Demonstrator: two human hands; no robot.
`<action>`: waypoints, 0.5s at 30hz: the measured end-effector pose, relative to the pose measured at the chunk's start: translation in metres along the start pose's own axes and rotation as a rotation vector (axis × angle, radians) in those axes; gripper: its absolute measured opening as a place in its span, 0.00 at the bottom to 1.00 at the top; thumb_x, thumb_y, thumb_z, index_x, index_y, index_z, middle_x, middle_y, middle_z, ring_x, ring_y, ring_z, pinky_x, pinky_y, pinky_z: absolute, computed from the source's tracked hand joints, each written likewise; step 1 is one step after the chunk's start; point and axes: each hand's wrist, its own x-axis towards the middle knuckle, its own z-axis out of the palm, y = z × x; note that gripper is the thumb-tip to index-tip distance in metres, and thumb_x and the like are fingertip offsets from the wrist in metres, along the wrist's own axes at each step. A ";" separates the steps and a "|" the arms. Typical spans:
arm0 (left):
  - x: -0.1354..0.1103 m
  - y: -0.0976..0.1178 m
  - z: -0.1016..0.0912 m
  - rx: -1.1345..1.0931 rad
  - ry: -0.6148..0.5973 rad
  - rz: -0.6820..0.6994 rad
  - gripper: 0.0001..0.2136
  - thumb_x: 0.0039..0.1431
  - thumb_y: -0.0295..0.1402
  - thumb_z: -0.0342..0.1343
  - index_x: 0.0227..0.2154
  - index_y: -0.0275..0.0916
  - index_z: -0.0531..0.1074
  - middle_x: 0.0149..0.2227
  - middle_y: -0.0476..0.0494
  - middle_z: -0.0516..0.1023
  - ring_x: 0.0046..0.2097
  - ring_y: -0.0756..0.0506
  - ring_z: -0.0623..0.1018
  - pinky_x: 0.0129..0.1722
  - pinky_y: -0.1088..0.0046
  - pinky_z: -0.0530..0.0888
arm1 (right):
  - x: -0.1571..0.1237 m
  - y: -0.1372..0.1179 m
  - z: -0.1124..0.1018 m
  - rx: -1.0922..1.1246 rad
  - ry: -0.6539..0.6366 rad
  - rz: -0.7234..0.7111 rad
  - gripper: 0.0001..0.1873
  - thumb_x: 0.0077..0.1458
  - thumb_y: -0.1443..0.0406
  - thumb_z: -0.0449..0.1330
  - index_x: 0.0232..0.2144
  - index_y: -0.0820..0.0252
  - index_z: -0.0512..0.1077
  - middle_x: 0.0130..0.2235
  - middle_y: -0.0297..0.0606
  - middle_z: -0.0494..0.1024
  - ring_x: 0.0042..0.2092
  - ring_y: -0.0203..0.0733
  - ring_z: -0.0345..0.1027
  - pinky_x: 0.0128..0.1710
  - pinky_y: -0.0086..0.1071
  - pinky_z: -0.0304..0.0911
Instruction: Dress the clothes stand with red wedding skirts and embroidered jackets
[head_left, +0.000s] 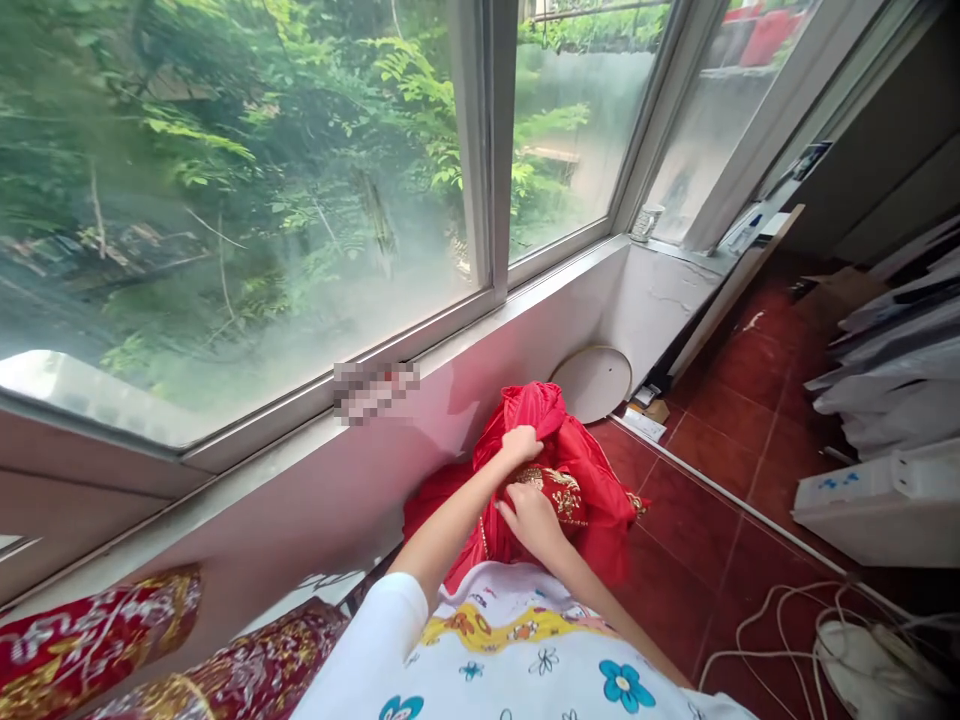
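A bright red garment (585,450) of thin, shiny cloth hangs bunched in front of me, below the window wall. Gold embroidery and a beaded edge show on part of it. My left hand (523,443) is closed in a fist around a gathered fold near its top. Just below, my right hand (534,515) curls over the gold-embroidered part, fingers bent and thumb apart from them; its fingertips are partly hidden in the cloth. Loose red folds spread to both sides of my hands, and the lower part is hidden behind my shirt.
A long window sill (555,270) runs along the left. A round board (592,383) leans in the corner. Patterned red cushions (97,635) lie at lower left. On the red tile floor (697,510) at right are a white box (874,505) and loose cables (780,625).
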 end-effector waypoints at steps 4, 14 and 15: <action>0.012 -0.012 -0.024 -0.216 -0.027 0.067 0.08 0.46 0.29 0.49 0.15 0.36 0.63 0.19 0.48 0.69 0.26 0.48 0.71 0.30 0.72 0.68 | 0.013 0.042 -0.028 0.603 0.165 0.323 0.16 0.55 0.56 0.52 0.23 0.59 0.69 0.26 0.38 0.73 0.27 0.39 0.65 0.29 0.32 0.62; -0.080 0.013 0.027 -0.597 0.053 0.208 0.12 0.49 0.37 0.52 0.18 0.37 0.59 0.20 0.53 0.61 0.25 0.52 0.61 0.27 0.75 0.60 | 0.141 0.081 -0.080 0.900 0.273 0.563 0.10 0.48 0.61 0.58 0.23 0.62 0.63 0.21 0.36 0.69 0.26 0.37 0.65 0.27 0.30 0.64; -0.087 0.011 0.028 -0.611 0.070 0.208 0.13 0.51 0.39 0.51 0.18 0.37 0.59 0.20 0.53 0.62 0.25 0.52 0.61 0.27 0.75 0.60 | 0.151 0.071 -0.078 0.884 0.291 0.521 0.09 0.47 0.63 0.57 0.22 0.61 0.62 0.20 0.34 0.68 0.26 0.36 0.64 0.27 0.29 0.63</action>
